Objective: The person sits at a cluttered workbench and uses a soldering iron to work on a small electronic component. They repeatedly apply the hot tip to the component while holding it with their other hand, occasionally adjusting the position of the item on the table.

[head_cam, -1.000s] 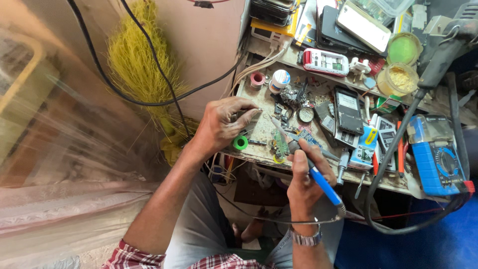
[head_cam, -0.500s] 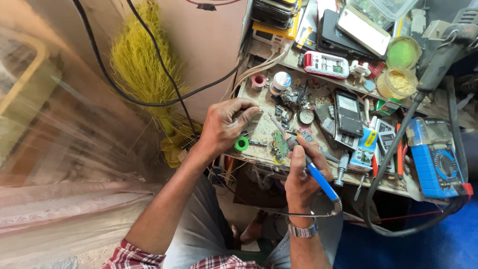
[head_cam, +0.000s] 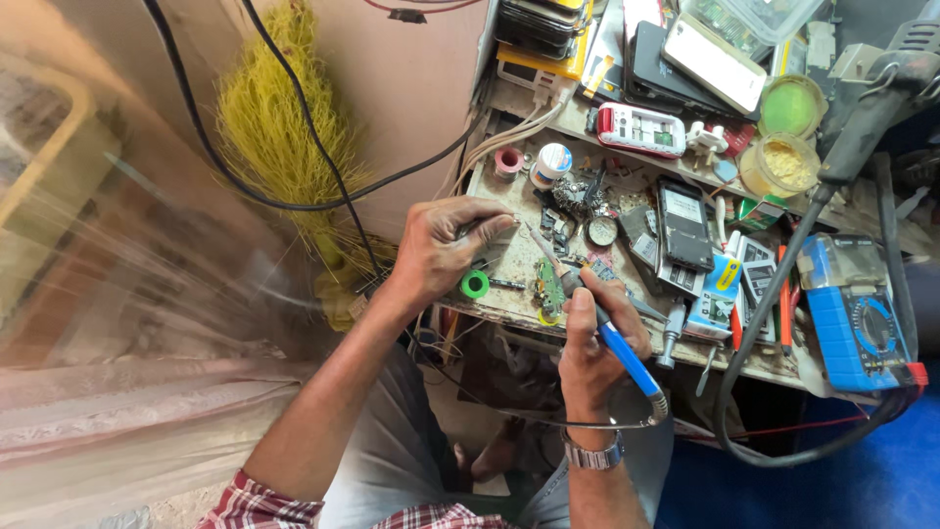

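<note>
Head camera view, looking down at a cluttered electronics repair bench (head_cam: 509, 306). The person's right hand (head_cam: 597, 338) is wrapped around a blue-handled soldering iron (head_cam: 599, 328), held like a pen, with its thin tip angled up and left toward the bench. The iron looks light and rigid; its blue grip is the safe place to hold, well back from the metal tip. A dark cord loops from the handle's rear end below the wrist, where a metal wristwatch (head_cam: 593, 454) sits.

The left hand (head_cam: 443, 247) is curled, fingertips pinched on something small and thin, possibly solder wire; it is too small to tell. Just beside the iron, at the bench's front edge, lies a small green circuit board (head_cam: 548, 286), thin, stiff and likely fragile, best held by its edges. A green tape roll (head_cam: 475, 284) sits near the left hand.

Farther back lie an opened phone (head_cam: 682, 235), a blue multimeter (head_cam: 854, 315) at the right, a white and red handset (head_cam: 641, 129), and two round tubs (head_cam: 783, 137). A yellow broom (head_cam: 279, 137) leans against the wall.
</note>
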